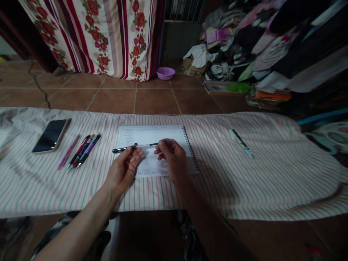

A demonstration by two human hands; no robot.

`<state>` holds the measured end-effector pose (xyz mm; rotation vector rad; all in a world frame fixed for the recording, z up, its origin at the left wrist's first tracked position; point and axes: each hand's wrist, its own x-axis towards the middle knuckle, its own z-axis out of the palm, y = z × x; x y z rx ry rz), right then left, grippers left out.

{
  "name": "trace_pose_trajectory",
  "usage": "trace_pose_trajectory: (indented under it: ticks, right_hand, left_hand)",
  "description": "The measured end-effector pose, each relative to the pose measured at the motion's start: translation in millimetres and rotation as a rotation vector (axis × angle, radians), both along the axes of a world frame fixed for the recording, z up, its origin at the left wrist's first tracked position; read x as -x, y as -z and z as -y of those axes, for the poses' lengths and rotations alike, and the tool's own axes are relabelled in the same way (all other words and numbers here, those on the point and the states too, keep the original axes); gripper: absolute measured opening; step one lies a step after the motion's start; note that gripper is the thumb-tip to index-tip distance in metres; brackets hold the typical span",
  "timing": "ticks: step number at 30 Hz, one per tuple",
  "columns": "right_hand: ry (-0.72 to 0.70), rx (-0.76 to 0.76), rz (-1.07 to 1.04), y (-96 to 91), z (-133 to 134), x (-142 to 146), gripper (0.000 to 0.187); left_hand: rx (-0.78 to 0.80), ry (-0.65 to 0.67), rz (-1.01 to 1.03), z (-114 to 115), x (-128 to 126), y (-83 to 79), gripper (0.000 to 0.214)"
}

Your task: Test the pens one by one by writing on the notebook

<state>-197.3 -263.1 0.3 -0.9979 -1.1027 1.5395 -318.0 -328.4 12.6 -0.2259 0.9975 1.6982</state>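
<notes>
Pen point(144, 145) held level just below centre frame, long axis running left to right and a little higher at the right end. Both hands are on it, so neither is nearer. Left hand point(123, 170) enters from lower left, palm turned upward, thumb and fingers point(135, 149) pinching the dark section near the left end; the dark tip pokes out beyond them toward the left. Right hand point(174, 159) enters from lower centre, back of hand to camera, its fingers point(163, 144) pressed together on the right end. Barrel between the two grips looks pale or clear, slim, with black ends; the light is too dim for finer detail. It hangs above a spiral notebook point(152, 134) lying open on a striped cloth point(217, 174), apparently not touching the page. Left of the notebook: three pens point(85, 150) side by side, a pink stick point(69, 151), a phone point(51, 135). Right, well apart: another pen point(241, 143).
</notes>
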Motion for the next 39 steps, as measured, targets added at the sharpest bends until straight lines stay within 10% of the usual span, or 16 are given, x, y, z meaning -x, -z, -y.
trace_pose_trajectory:
  ticks: [29,39]
  right_hand:
    - [-0.109,-0.012,0.024,9.0,9,27,0.017]
    - [-0.074,-0.426,0.535,21.4,-7,20,0.014]
  left_hand:
    - [-0.005,-0.085,0.165,6,10,-6.4,0.020]
    - [0.013,-0.190,0.063,17,38,-5.7,0.025]
